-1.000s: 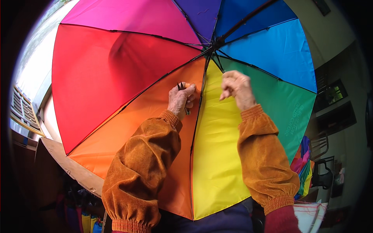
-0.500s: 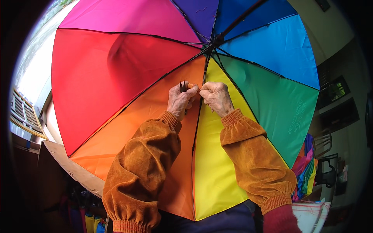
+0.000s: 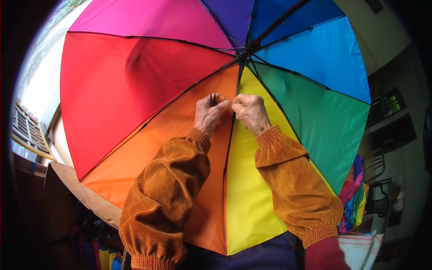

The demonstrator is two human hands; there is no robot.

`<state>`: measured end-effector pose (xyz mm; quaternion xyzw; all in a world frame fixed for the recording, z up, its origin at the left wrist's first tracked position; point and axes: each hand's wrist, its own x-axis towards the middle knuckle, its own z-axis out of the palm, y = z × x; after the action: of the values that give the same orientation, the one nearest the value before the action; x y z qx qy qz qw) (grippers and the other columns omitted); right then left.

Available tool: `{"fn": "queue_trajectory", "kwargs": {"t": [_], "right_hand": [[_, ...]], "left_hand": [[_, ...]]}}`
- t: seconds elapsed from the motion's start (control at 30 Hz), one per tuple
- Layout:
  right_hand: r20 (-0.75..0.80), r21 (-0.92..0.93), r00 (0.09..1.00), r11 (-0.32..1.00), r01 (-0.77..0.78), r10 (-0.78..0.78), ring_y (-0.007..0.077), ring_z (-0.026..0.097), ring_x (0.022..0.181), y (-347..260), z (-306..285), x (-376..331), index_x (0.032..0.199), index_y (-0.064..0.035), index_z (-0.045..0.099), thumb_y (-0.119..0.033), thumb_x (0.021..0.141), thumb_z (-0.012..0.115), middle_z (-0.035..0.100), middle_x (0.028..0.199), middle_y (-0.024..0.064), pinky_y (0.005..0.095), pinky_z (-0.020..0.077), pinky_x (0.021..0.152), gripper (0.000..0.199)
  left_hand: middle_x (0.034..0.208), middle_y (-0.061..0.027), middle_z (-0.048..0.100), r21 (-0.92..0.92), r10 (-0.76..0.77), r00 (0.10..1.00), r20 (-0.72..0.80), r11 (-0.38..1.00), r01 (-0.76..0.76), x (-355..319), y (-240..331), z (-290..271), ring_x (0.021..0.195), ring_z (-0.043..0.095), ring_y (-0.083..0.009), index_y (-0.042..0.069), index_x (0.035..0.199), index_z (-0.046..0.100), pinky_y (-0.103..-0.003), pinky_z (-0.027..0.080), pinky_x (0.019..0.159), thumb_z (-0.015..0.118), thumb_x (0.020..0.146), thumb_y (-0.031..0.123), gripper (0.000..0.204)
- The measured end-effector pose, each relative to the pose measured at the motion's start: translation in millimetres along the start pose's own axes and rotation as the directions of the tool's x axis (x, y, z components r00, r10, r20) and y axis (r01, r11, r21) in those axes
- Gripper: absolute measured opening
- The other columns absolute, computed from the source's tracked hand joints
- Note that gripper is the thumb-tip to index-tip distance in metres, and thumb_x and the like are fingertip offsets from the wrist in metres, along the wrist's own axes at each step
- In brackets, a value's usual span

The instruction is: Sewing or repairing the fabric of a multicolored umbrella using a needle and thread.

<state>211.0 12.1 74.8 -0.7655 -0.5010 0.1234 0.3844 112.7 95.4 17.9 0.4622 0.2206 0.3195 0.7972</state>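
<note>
Umbrella shaft (image 3: 282, 21) slants up rightward; left fingers (image 3: 221, 107) clasp upright snips (image 3: 213, 100), right fingers (image 3: 241, 101) pinched, contents hidden.

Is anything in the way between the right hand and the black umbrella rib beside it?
Nothing visible is. The right hand has its fingers right by the rib; I can't tell if they touch. The left hand, with a dark pointed tool, is on the rib's other side.
</note>
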Motion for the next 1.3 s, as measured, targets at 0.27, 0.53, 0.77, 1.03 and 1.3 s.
{"fn": "queue_trajectory", "kwargs": {"t": [0.27, 0.53, 0.77, 1.03, 1.3], "right_hand": [[-0.001, -0.012, 1.000, 1.000, 0.028, -0.028, 0.0221, 0.050, 0.048, 4, 3, 2, 0.064, 0.0054, 0.049, -0.003, 0.072, 0.052, 0.044, 0.051, 0.0150, 0.0344, 0.0407, 0.049, 0.012], [-0.103, -0.129, 0.994, 0.990, -0.051, 0.038, 0.0167, 0.049, 0.041, 31, -22, 21, 0.061, 0.0029, 0.053, -0.003, 0.072, 0.051, 0.049, 0.051, 0.0111, 0.0279, 0.0397, 0.038, 0.012], [0.232, 0.210, 0.949, 0.941, -0.264, 0.214, 0.0087, 0.043, 0.034, 2, -47, 1, 0.071, 0.0012, 0.056, -0.006, 0.080, 0.053, 0.051, 0.052, 0.0042, 0.0223, 0.0363, 0.029, 0.012], [-0.082, 0.653, 0.986, 0.756, -0.057, 0.146, 0.0047, 0.028, 0.034, -7, -101, 10, 0.079, -0.0001, 0.057, -0.011, 0.085, 0.057, 0.038, 0.049, -0.0030, 0.0234, 0.0329, 0.032, 0.013], [-0.119, 0.543, 0.988, 0.839, -0.018, 0.098, 0.0041, 0.033, 0.037, -26, -104, 0, 0.078, 0.0005, 0.056, -0.011, 0.083, 0.059, 0.042, 0.051, -0.0016, 0.0213, 0.0359, 0.034, 0.013]], "left_hand": [[0.058, 0.0079, 0.040, 0.072, -0.001, 1.000, -0.012, 0.997, 0.002, -3, 5, 2, 0.047, 0.031, 0.0001, 0.008, 0.074, 0.057, -0.016, 0.023, 0.039, 0.063, 0.080, 0.013, 0.010], [0.059, 0.0042, 0.040, -0.121, -0.072, 0.994, 0.080, 0.989, 0.082, -2, 5, 4, 0.046, 0.032, -0.0035, 0.007, 0.078, 0.053, -0.018, 0.023, 0.038, 0.058, 0.083, 0.011, 0.008], [0.070, -0.0036, 0.054, -0.529, -0.170, 0.985, 0.040, 0.832, 0.165, 11, -5, 0, 0.051, 0.043, -0.0077, 0.008, 0.084, 0.046, -0.018, 0.028, 0.038, 0.051, 0.085, 0.008, 0.005], [0.060, -0.0118, 0.054, 0.662, 0.356, 0.934, 0.023, 0.695, -0.281, 18, -8, 5, 0.060, 0.054, -0.0193, -0.003, 0.073, 0.051, -0.036, 0.043, 0.059, 0.052, 0.073, 0.006, 0.009], [0.054, 0.0047, 0.041, 0.431, 0.076, 0.994, 0.075, 0.897, -0.101, 20, -18, 5, 0.043, 0.034, -0.0032, 0.004, 0.071, 0.057, -0.021, 0.028, 0.038, 0.059, 0.081, 0.018, 0.017]]}}
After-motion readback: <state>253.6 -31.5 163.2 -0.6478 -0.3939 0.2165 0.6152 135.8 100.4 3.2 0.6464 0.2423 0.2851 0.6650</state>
